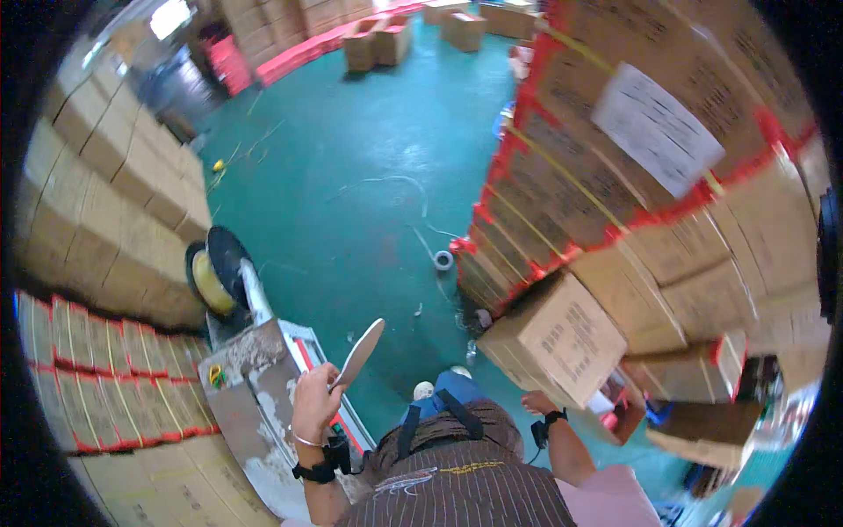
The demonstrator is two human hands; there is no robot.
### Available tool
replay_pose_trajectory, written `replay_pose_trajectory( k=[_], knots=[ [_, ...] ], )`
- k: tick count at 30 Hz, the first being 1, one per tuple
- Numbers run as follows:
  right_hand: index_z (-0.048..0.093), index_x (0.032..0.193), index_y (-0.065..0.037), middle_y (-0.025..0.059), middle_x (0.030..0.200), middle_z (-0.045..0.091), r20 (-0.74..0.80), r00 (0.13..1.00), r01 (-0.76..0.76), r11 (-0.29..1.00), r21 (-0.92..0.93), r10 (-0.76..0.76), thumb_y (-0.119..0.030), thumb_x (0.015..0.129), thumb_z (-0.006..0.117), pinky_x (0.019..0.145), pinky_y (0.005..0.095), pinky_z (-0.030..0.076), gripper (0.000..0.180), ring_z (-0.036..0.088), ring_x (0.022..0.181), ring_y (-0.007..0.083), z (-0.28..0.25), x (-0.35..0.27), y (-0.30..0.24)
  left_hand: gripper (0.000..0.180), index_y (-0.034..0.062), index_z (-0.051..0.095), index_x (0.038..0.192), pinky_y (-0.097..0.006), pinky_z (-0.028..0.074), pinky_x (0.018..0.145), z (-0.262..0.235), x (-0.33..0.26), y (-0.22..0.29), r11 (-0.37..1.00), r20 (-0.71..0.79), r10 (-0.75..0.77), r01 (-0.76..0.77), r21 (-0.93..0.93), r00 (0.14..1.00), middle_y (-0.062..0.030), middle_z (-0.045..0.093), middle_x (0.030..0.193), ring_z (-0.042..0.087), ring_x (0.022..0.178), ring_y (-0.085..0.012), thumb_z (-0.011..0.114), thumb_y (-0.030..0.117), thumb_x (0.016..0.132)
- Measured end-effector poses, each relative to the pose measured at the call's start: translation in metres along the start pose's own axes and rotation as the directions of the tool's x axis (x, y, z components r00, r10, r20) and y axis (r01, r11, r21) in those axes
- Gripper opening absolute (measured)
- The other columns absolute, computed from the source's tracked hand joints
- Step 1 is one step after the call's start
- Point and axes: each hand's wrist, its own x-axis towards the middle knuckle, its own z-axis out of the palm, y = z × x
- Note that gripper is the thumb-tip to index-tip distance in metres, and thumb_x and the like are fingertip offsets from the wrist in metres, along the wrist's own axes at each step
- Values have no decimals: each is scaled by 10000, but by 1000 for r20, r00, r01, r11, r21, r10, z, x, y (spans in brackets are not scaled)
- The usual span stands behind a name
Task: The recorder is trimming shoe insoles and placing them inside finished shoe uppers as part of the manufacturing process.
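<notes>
Hands apart. Left hand [316,404] grips a flat, rounded tan piece [361,352] by the worn-topped machine [250,356]. Right hand [537,403], near a printed carton [572,338]: cannot tell if holding anything. Open cartons [360,51] far off; contents indistinct.

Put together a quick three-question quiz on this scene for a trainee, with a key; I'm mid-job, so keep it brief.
1. Which grip holds the flat tan piece?
2. True or false: the ring-shaped roll lies on the green floor.
3. What colour is the material wound on the black spool? a) red b) yellow c) blue

Key: 1. The left grip; 2. True; 3. b
</notes>
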Motion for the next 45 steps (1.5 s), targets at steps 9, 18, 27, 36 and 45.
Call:
replay_pose_trajectory(
  k=[9, 18, 27, 36, 45],
  knots=[
    [662, 816, -80, 0, 738, 603, -217, 951, -275, 923, -268, 221, -282, 774, 662, 508, 286, 450, 207, 568, 592, 126, -42, 201, -214, 186, 20, 564, 858, -416, 457, 706, -29, 171, -38, 980, -26, -153, 148, -133, 988, -155, 598, 849, 592, 787, -334, 682, 71, 723],
    [634, 789, -50, 152, 757, 647, -272, 947, 4, 851, -525, -172, -197, 682, 572, 628, 444, 478, 193, 622, 731, 327, -54, 328, -537, 232, 19, 549, 800, -421, 447, 604, -72, 401, 19, 949, 150, 272, -238, -209, 951, -161, 575, 676, 551, 610, -285, 665, 219, 774],
    [661, 795, -39, 174, 753, 656, -769, 631, -135, 991, 18, 100, -204, 603, 620, 620, 462, 488, 256, 638, 720, 346, -6, 276, -596, 117, 1, 585, 807, -387, 475, 607, -119, 584, 36, 653, 451, 729, -720, -233, 515, -171, 607, 690, 568, 598, -272, 642, 44, 715],
    [684, 977, -89, 134, 954, 680, -631, 449, -346, 774, 530, 633, -209, 693, 606, 799, 414, 497, 319, 636, 921, 306, 156, 288, -581, 167, -27, 598, 860, -340, 483, 618, -162, 669, 7, 542, 523, 789, -767, -343, 323, -168, 641, 736, 596, 633, -232, 675, 16, 717],
    [700, 975, -118, 114, 971, 679, -444, 520, -515, 683, 518, 729, -190, 672, 626, 791, 415, 501, 321, 633, 932, 305, 197, 325, -600, 211, -9, 610, 895, -333, 481, 623, -164, 737, -12, 592, 529, 759, -739, -321, 379, -155, 643, 742, 594, 631, -226, 686, 26, 701]
  ],
)
